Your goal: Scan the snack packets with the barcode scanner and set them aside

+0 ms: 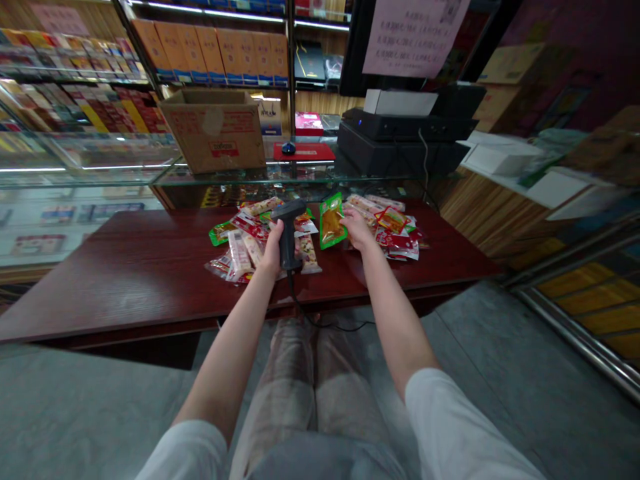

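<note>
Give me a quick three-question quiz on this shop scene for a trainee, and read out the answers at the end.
1. True or false: the left hand holds the scanner.

2. What does the right hand hold?
A) The cable
B) A green packet
C) A white bar

3. Fill in the blank: in the picture, the cardboard box stands to the ____ of the mouse.

Key: 1. True. 2. B. 3. Left.
</note>
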{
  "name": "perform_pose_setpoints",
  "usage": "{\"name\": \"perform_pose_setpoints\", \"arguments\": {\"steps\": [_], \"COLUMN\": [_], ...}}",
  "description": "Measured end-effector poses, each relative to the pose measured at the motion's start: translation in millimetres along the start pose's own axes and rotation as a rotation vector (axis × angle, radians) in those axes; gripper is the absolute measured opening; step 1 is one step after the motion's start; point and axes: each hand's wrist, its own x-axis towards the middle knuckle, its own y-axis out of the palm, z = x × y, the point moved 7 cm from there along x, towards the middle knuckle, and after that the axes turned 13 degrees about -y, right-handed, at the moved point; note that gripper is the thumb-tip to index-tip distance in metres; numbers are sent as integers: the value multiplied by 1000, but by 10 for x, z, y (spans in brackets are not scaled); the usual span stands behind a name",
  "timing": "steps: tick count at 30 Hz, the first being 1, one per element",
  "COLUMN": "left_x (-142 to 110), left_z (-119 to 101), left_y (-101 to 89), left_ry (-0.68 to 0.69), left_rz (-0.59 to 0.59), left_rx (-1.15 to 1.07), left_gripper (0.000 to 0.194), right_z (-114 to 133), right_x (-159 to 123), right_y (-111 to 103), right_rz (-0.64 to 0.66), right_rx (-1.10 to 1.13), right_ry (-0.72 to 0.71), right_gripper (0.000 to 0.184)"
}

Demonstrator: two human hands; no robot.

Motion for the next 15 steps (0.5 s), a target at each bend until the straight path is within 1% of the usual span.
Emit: {"name": "perform_pose_setpoints", "arguments": {"steps": [3,5,7,11,15], "left_x": [17,13,-7,-43,-32], "left_z": [31,37,30,27,76], "left_y": [-25,2,43,111,190], "left_ry": [-23,-23,-6,21,1], "left_rz": [-6,39,90,150,249], "left_rx": [-8,-9,10,102,181], "left_gripper": [64,64,65,65,62], "right_z": [58,30,-10,-38,-48], "right_x": [27,-19,-84,-173,-165], "right_y": [-309,-444,-525,-550,-507], "right_rz": [-112,-163,-215,-293,-300], "right_rx": [-24,-5,23,54,27], "right_ry": [-180,-243,-297,-393,-390], "right_gripper": [32,32,31,31,31]}}
